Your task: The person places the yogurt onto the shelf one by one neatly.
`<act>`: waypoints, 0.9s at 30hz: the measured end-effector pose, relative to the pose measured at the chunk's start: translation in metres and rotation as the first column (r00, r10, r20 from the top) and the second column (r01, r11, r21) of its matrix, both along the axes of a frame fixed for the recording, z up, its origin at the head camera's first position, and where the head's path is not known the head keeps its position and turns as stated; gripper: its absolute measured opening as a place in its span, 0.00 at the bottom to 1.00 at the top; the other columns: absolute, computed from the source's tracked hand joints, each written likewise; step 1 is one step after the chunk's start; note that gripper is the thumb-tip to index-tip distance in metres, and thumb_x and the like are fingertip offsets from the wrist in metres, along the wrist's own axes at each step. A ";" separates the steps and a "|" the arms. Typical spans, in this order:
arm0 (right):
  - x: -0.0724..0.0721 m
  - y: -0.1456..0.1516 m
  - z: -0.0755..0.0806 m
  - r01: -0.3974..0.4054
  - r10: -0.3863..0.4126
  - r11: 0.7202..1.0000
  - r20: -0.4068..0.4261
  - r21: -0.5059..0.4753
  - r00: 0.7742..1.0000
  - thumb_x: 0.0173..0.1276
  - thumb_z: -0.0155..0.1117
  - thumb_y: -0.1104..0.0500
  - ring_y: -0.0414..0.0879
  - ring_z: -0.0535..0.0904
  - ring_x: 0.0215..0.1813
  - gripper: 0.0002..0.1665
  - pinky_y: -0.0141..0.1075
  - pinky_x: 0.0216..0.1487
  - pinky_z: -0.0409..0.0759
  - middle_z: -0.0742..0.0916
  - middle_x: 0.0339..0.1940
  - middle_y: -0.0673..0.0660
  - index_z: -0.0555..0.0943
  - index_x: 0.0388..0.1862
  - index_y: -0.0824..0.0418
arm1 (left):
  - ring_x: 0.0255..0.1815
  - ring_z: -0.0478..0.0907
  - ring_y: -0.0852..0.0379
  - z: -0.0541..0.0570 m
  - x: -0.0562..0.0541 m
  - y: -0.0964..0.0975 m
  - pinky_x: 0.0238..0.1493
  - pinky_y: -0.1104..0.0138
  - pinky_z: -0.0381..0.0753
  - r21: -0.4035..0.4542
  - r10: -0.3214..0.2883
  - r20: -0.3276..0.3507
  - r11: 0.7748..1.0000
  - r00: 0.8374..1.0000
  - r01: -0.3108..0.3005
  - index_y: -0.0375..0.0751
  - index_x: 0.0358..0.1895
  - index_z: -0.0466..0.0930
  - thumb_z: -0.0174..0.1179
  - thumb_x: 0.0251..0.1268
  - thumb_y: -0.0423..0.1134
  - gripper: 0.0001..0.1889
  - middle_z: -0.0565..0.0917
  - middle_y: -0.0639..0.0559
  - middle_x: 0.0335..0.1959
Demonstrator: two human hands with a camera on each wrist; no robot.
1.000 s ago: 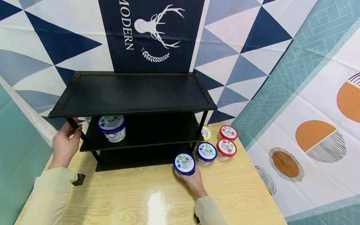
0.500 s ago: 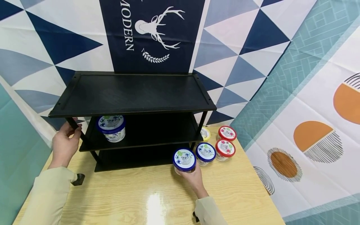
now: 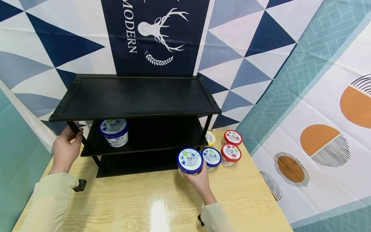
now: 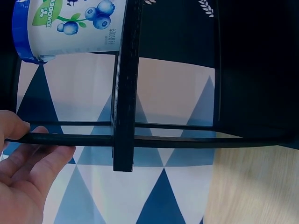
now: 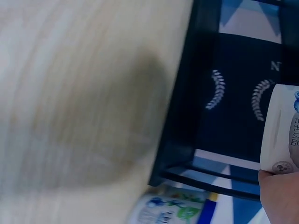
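Right hand (image 3: pixel 200 182) grips a blue-lidded blueberry tub (image 3: pixel 189 160), hand round the body below the rim, thumb along the side in its wrist view. Lid uppermost and uncovered; a low hold like that probably avoids loading the lid and lets the tub sit roughly level. It looks raised off the table, shadow beneath, just in front of the rack's right end.

Left hand (image 3: pixel 67 148) holds the left front post (image 4: pixel 182 143) of the black three-tier rack (image 3: pixel 136 96), thumb one side, fingers the other, between top and middle tiers. Reads as bracing: a light-looking open frame could shift if bumped. Can't tell how hard it grips.

Just right of the left hand, on the middle tier: another blue-lidded tub (image 3: pixel 114 132), upright, label outward, near the tier's left end. Sitting that far left leaves bare tier running toward the right hand.

Just beyond and right of the right hand, on the wooden table (image 3: pixel 121 203): second blue-lidded tub on the table side (image 3: pixel 211 156), two red-lidded tubs (image 3: pixel 231 152) further right, one yellow-lidded tub (image 3: pixel 210 138) behind, partly hidden by the rack. Clustered beside the rack, likely for short reach.

Beyond both hands: stag-print wall cloth (image 3: pixel 156 32) behind the rack.
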State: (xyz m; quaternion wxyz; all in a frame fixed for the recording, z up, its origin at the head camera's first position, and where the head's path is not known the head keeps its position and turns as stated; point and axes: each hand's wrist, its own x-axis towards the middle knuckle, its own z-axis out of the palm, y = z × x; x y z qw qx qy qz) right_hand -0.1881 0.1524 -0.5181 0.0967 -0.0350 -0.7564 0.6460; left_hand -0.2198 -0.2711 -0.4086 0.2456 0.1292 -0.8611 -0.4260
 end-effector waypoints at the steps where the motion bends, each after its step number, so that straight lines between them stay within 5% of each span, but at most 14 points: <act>1: 0.000 0.000 0.003 0.001 -0.001 1.000 -0.008 0.000 1.000 0.40 0.80 0.65 0.55 0.64 0.68 0.59 0.49 0.70 0.59 0.71 0.65 0.61 0.57 0.70 0.60 | 0.35 0.66 0.88 0.000 0.000 0.000 0.37 0.88 0.64 0.002 -0.001 -0.003 1.000 1.000 0.001 0.44 0.62 0.72 0.49 0.68 0.39 0.20 0.83 0.56 0.48; 9: -0.001 -0.005 0.020 0.007 -0.006 1.000 -0.052 0.016 0.999 0.39 0.80 0.65 0.54 0.67 0.66 0.56 0.51 0.69 0.61 0.74 0.62 0.60 0.60 0.67 0.60 | 0.33 0.63 0.89 0.000 0.000 0.000 0.38 0.87 0.64 0.023 0.000 -0.011 1.000 1.000 0.000 0.45 0.61 0.73 0.50 0.68 0.38 0.19 0.77 0.71 0.38; 17: -0.004 -0.018 0.034 0.046 -0.044 0.999 -0.084 0.029 0.996 0.36 0.82 0.62 0.53 0.69 0.64 0.55 0.50 0.68 0.61 0.76 0.59 0.60 0.63 0.64 0.61 | 0.34 0.63 0.90 0.001 0.000 0.001 0.37 0.88 0.64 -0.001 0.002 0.004 1.000 1.000 -0.002 0.44 0.62 0.72 0.49 0.68 0.37 0.20 0.82 0.43 0.51; 27: -0.009 -0.034 0.045 0.041 -0.042 0.999 -0.138 -0.012 0.989 0.36 0.82 0.62 0.51 0.70 0.62 0.54 0.48 0.67 0.63 0.75 0.58 0.58 0.62 0.63 0.61 | 0.37 0.68 0.86 0.001 0.001 0.002 0.38 0.88 0.64 -0.004 0.002 0.006 1.000 1.000 -0.002 0.45 0.62 0.71 0.48 0.69 0.39 0.20 0.82 0.45 0.49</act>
